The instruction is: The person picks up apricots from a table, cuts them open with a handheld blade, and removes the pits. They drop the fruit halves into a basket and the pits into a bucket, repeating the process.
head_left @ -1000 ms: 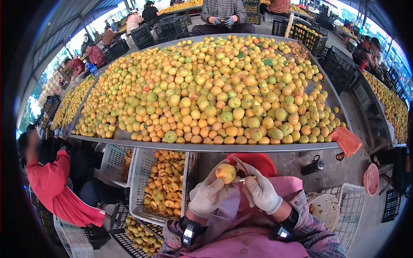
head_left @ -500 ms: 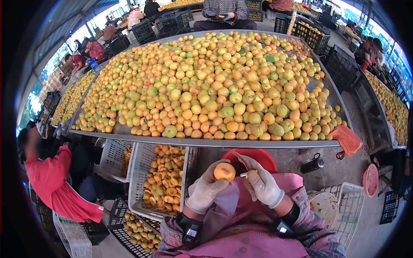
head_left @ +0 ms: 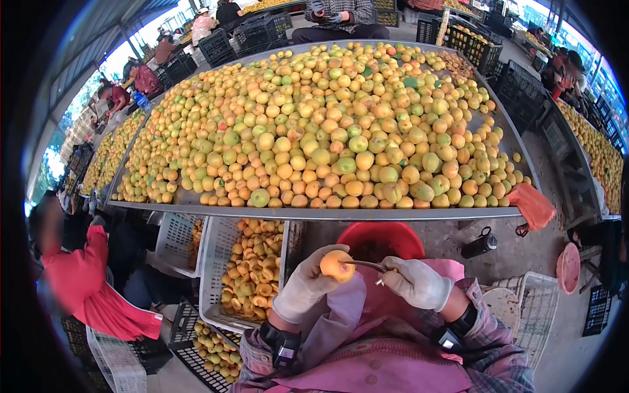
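Observation:
My left hand (head_left: 306, 283), in a white glove, is closed around a yellow-orange apricot (head_left: 335, 267) in front of my lap. From the right, my gloved right hand (head_left: 418, 284) grips a small curved pitting knife (head_left: 365, 264), its tip at the apricot's cut side. How deep the tip sits cannot be made out. Just beyond my hands stands a red basin (head_left: 406, 237) with dark contents. Left of my left hand, a light grey crate (head_left: 210, 262) holds many halved apricots (head_left: 252, 268).
A metal-rimmed table (head_left: 314, 213) heaped with whole apricots (head_left: 314, 137) spans the front. An orange bag (head_left: 529, 205) hangs at its right corner. A black flask (head_left: 479, 245) stands on the floor. A person in red (head_left: 92, 268) sits at left; another sits across the table.
My right hand has turned and shifted right and down, bringing the knife level against the apricot. My left hand has tilted the apricot and moved slightly left. The red basin shows more.

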`<state>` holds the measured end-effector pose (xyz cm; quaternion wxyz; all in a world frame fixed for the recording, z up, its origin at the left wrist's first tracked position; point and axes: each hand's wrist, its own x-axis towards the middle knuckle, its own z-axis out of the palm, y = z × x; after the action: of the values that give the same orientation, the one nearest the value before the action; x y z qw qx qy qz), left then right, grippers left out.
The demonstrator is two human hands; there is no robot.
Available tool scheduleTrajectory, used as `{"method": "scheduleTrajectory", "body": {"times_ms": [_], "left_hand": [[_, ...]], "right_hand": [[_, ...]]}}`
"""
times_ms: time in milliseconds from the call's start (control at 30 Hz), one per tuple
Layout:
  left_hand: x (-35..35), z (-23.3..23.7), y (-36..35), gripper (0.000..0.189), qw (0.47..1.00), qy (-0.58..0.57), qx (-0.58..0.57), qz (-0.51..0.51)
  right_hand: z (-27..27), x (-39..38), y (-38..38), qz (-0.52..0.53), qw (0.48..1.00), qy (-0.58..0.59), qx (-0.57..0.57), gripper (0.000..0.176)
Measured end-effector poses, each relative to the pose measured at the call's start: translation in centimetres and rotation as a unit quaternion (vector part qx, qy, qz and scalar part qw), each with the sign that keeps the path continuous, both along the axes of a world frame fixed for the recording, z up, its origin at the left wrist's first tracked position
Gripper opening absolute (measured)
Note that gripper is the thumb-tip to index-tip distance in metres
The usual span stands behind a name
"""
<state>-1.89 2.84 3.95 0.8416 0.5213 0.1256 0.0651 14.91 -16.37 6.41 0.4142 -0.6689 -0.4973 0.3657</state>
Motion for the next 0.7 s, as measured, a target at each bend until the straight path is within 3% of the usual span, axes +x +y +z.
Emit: {"method": "scheduleTrajectory", "body": {"times_ms": [333,700], "left_hand": [[1.0,1.1,-0.7,0.087,0.996,0.018,0.066,-0.052],[1.6,1.4,-2.8,0.098,0.991,0.072,0.08,-0.076]], "right_hand": [[-0.7,0.0,-2.5,-0.026,0.994,-0.101,0.039,0.038],[-0.4,-0.8,-5.3,-0.072,0.991,-0.114,0.009,0.036]]}}
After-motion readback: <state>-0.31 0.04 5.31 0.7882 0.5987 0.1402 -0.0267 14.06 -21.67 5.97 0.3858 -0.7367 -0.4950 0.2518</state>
